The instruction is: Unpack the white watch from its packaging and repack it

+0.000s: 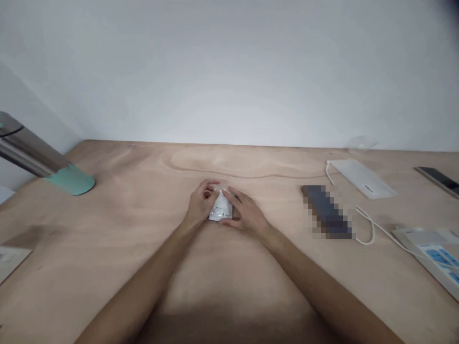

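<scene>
A small white packet with faint print lies on the wooden table at the centre. My left hand curls around its left side, fingers bent over its top edge. My right hand rests on its right side, with fingers laid over the packet and the thumb under its lower edge. Both hands grip the packet between them, low on the table surface.
A lamp with a mint-green base and a metal arm stands at the left. To the right lie a dark blurred object, a white flat device with a white cable, a box with blue print and a dark strip.
</scene>
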A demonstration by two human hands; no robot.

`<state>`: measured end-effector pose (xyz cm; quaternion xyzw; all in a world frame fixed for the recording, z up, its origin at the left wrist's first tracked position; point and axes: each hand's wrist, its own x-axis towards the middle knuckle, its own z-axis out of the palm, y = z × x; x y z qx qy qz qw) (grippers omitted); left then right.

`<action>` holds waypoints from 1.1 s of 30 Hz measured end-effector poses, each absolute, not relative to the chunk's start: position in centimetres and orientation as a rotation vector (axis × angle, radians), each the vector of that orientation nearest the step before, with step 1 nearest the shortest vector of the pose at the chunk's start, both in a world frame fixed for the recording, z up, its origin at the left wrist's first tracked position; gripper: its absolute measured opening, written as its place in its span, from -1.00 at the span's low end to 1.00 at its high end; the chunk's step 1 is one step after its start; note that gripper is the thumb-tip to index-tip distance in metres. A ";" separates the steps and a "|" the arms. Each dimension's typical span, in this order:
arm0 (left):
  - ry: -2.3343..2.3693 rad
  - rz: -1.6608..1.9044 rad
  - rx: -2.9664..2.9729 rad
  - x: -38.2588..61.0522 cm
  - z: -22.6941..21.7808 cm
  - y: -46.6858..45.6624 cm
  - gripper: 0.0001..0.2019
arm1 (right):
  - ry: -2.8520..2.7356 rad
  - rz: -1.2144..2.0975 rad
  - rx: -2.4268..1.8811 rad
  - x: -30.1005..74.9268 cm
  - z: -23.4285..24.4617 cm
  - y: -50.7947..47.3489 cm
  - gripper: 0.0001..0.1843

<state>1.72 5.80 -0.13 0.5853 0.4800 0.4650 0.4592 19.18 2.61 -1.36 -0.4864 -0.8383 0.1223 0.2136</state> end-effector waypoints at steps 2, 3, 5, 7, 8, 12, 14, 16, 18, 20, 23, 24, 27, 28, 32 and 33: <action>1.167 1.199 1.393 1.7 -0.2 5.8 -0.70 | -2.318 0.370 -1.340 19.2 -1.3 2.6 0.03; 1.157 1.232 1.363 1.8 -0.2 5.8 -0.67 | -2.319 0.388 -1.324 19.3 -1.3 2.6 0.08; 1.134 1.283 1.306 1.8 -0.2 5.8 -0.61 | -2.320 0.407 -1.286 19.3 -1.1 2.5 0.17; 1.110 1.300 1.267 1.8 -0.1 5.8 -0.58 | -2.296 0.394 -1.278 19.3 -1.0 2.4 0.22; 1.101 1.301 1.256 1.8 0.0 5.7 -0.57 | -2.278 0.381 -1.285 19.2 -1.0 2.4 0.21; 1.083 1.265 1.248 1.7 0.1 5.6 -0.58 | -2.261 0.366 -1.304 19.1 -0.9 2.3 0.09; 1.082 1.248 1.259 1.6 0.1 5.6 -0.59 | -2.276 0.370 -1.300 19.1 -1.0 2.3 0.06; 1.084 1.226 1.292 1.6 0.0 5.6 -0.64 | -2.280 0.373 -1.302 19.1 -1.0 2.3 0.05; 1.101 1.194 1.346 1.5 0.0 5.7 -0.74 | -2.283 0.382 -1.290 19.1 -0.9 2.2 0.05; 1.130 1.165 1.396 1.5 0.0 5.7 -0.83 | -2.287 0.399 -1.259 19.2 -0.7 2.1 0.03; 1.165 1.163 1.413 1.6 0.2 5.7 -0.84 | -2.285 0.442 -1.210 19.3 -0.5 1.9 0.00; 1.170 1.168 1.413 1.6 0.3 5.7 -0.84 | -2.286 0.452 -1.198 19.3 -0.5 1.9 -0.01; 1.194 1.168 1.392 1.7 0.4 5.6 -0.83 | -2.279 0.455 -1.202 19.4 -0.4 1.8 -0.01; 1.201 1.162 1.381 1.7 0.5 5.6 -0.83 | -2.281 0.449 -1.206 19.4 -0.5 1.8 -0.02; 1.225 1.182 1.369 1.8 0.4 5.5 -0.84 | -2.304 0.411 -1.211 19.5 -0.5 1.8 -0.04; 1.233 1.180 1.363 1.8 0.4 5.5 -0.84 | -2.307 0.404 -1.207 19.6 -0.5 1.8 -0.05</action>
